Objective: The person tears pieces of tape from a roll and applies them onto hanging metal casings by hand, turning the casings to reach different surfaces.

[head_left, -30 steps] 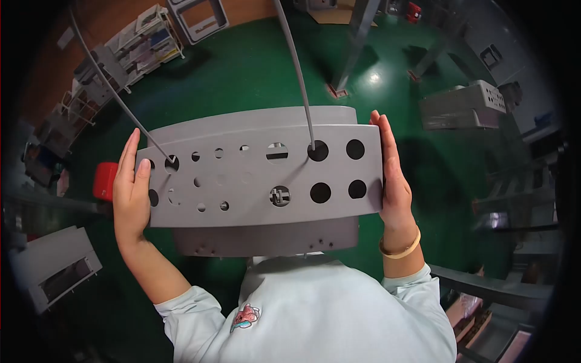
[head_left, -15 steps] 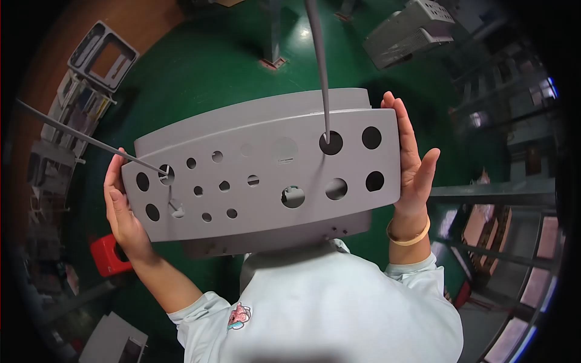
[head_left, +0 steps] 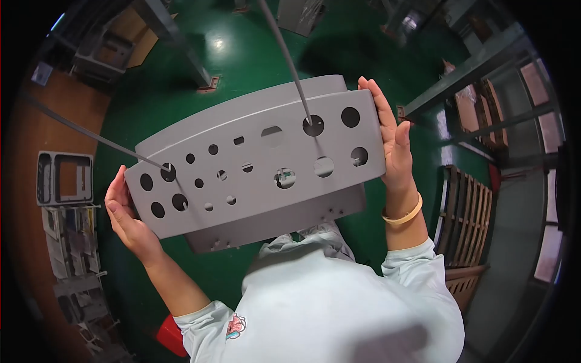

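Note:
A grey housing [head_left: 260,151] with rows of round holes in its face is held up in front of my chest, its right end higher than its left. My left hand [head_left: 133,224] presses on the left end, fingers behind the edge and thumb in front. Against the right end lies my right hand [head_left: 392,142], palm inward, fingers pointing up. A thin grey rod [head_left: 100,136] reaches into a hole near the left end, and another rod [head_left: 289,60] enters an upper hole toward the right end.
Metal posts [head_left: 175,45] stand on the green floor [head_left: 254,45] ahead. Shelving [head_left: 69,242] with a grey frame [head_left: 65,178] is at the left. A slatted pallet [head_left: 465,216] leans at the right. Part of a red object [head_left: 172,334] shows at lower left.
The view has swung round to the right. The housing has tilted, its right end rising, and both hands have stayed at its ends.

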The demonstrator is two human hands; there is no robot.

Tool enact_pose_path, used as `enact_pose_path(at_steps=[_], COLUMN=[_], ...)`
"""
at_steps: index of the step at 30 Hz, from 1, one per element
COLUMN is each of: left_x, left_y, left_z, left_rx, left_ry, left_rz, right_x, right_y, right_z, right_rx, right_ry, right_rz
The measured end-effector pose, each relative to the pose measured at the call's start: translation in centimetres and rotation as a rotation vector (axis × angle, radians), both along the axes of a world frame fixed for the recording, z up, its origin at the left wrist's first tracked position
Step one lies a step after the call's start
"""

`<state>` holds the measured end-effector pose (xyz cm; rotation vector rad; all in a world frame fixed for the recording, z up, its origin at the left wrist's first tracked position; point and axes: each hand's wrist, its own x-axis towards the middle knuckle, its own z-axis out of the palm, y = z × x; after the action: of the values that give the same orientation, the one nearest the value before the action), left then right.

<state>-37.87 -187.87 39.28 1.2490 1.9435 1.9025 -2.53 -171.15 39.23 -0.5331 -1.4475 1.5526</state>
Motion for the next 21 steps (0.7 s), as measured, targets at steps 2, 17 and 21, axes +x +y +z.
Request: enact_pose_path(at_steps=[2, 17, 21], left_x=[-0.5, 1.9, 3.7], left_y=[0.8, 1.1, 2.3], left_z=[0.0, -1.3, -1.6], left_rx=[0.005, -0.025, 0.019], left_ry=[-0.040, -0.015, -0.057], left_rz=[-0.049, -0.022, -0.047], right_x=[0.9, -0.1, 1.5], right_y=[0.0, -3.2, -2.8], right_z=[-0.3, 4.1, 4.1], right_rx=[0.050, 1.021, 1.007], right_ry=[-0.077, -1.245, -1.257], right_rz=[-0.060, -0.351, -0.360])
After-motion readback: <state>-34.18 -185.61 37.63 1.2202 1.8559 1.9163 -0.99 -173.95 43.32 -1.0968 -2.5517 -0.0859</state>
